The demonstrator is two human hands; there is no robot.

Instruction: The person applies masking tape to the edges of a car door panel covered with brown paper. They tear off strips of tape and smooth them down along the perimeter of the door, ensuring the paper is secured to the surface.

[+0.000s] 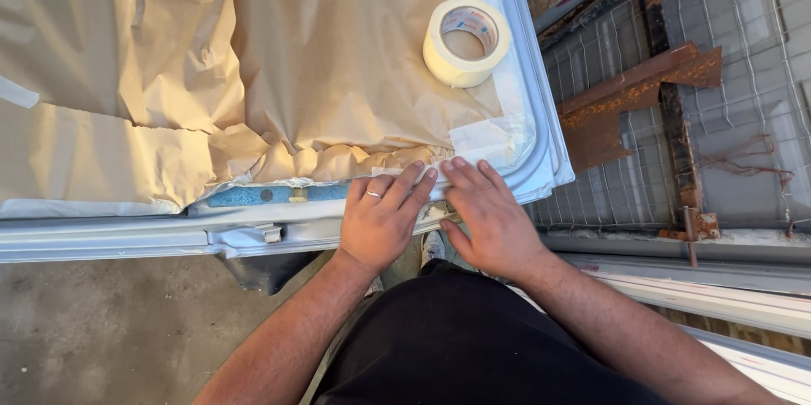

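Masking paper: tan sheet (338, 59) spread over the pale grey panel (541, 160), its long axis running left to right across my view, its near edge facing me.
Look of the paper: wrinkled and puckered along the near edge, with a tear and an overlapping flap on the left side; white tape strips (494, 139) hold its corner toward the panel's rounded corner.
Paper's place: it covers the panel's recessed middle and stops just short of the panel's near rim.
My left hand (380, 219): laid flat on the panel's near rim, fingers (405, 185) straight and close together, tips on the crumpled paper edge; a ring sits on one finger. It clamps nothing.
My right hand (490, 215): flat just beside the left, touching it at the fingertips, fingers slightly spread and pressing where paper meets white tape.
Tape under my palms: something pale shows between my hands at the panel's rim, perhaps a tape strip, but I cannot tell.
Tape roll (466, 40): cream, lying flat on the paper, farther up the panel from my right hand, well apart.
Beside the panel: wire mesh (743, 118) with rusty metal pieces (629, 97) to its right, concrete floor (101, 329) below its near rim.
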